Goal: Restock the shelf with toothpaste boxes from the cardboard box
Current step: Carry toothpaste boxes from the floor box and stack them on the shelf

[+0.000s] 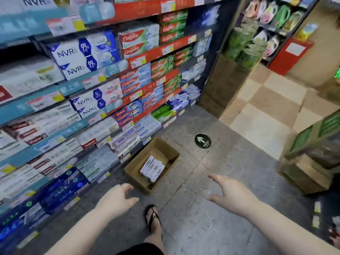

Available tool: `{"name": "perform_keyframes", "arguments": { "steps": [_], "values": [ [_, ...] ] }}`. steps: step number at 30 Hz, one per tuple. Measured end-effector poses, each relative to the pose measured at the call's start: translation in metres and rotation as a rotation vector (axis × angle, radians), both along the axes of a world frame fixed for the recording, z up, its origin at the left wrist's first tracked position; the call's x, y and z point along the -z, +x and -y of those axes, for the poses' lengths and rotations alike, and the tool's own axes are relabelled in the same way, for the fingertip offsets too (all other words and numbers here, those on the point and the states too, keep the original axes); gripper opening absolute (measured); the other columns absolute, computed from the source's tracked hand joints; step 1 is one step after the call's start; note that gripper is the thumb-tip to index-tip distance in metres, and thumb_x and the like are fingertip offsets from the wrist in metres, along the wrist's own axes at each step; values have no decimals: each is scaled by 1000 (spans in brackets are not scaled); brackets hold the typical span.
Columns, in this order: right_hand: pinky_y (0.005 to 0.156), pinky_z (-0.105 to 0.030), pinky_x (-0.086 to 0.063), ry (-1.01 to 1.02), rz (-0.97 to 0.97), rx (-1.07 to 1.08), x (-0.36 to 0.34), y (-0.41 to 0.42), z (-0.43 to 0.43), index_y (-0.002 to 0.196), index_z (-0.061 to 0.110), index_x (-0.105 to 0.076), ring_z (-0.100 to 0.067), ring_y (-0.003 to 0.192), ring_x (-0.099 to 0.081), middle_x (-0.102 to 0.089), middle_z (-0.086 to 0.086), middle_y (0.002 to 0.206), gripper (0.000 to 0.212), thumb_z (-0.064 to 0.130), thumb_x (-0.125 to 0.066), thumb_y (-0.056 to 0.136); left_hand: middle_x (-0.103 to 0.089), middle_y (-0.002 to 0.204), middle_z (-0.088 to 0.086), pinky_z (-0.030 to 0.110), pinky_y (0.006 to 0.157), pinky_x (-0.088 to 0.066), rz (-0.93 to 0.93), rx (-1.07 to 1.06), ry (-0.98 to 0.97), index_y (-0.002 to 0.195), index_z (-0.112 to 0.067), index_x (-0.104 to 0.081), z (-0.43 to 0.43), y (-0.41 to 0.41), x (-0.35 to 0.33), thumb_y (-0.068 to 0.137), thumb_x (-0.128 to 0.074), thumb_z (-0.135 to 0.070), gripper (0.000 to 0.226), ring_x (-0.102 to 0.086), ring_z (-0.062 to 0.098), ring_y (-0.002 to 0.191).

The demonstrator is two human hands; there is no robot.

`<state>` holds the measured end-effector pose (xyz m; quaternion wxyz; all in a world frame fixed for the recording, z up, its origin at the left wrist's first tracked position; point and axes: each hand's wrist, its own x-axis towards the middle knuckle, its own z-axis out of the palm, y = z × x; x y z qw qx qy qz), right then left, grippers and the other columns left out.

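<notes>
Hands are reaching out empty: left hand (117, 197) and right hand (232, 195), fingers spread, touching nothing. Toothpaste boxes (152, 168) are lying flat in the carton (137, 178), long axes running toward its far end, beside the shelf (60, 144).

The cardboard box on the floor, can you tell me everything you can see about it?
The cardboard box is plain brown, shallow, and open at the top, with no lid showing. It sits flat on the grey floor, turned at an angle, right beside the bottom of the shelf. It is mostly empty: a few white toothpaste boxes lie side by side in the middle. Both hands, left hand and right hand, are open and not touching it.
</notes>
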<state>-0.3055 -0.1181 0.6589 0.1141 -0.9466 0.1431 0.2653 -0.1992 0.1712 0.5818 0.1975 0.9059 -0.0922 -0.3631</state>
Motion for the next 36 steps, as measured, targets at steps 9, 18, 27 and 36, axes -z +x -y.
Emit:
{"name": "perform_keyframes", "arguments": {
  "steps": [9, 18, 27, 36],
  "values": [
    [102, -29, -37, 17, -184, -193, 49, 176, 78, 141, 29, -31, -19, 130, -43, -43, -1, 144, 62, 42, -55, 85, -48, 136, 4, 35, 98, -45, -14, -144, -46, 131, -25, -47, 79, 144, 36, 81, -60, -43, 55, -52, 23, 119],
    [106, -28, -36, 52, -322, -613, 191, 351, 108, 138, 33, -36, -15, 130, -42, -41, 6, 144, 52, 41, -50, 88, -51, 112, -15, 28, 81, -47, -123, -529, -170, 105, -53, -53, 101, 181, 130, 66, -53, -57, 40, -58, 17, 105],
    [100, -36, -43, -6, -413, -844, 370, 462, 108, 133, 27, -41, -22, 122, -48, -46, -1, 137, 47, 42, -48, 89, -55, 126, -1, 29, 95, -43, -154, -704, -5, 123, -23, -54, 169, 181, 306, 87, -58, -30, 38, -54, 17, 113],
    [100, -37, -39, 78, -394, -856, 557, 485, 75, 137, 18, -38, -28, 124, -47, -47, -9, 138, 50, 28, -51, 90, -56, 123, -5, 30, 88, -45, -122, -674, 5, 124, -30, -52, 178, 188, 471, 83, -59, -32, 41, -54, 19, 113]
  ]
}}
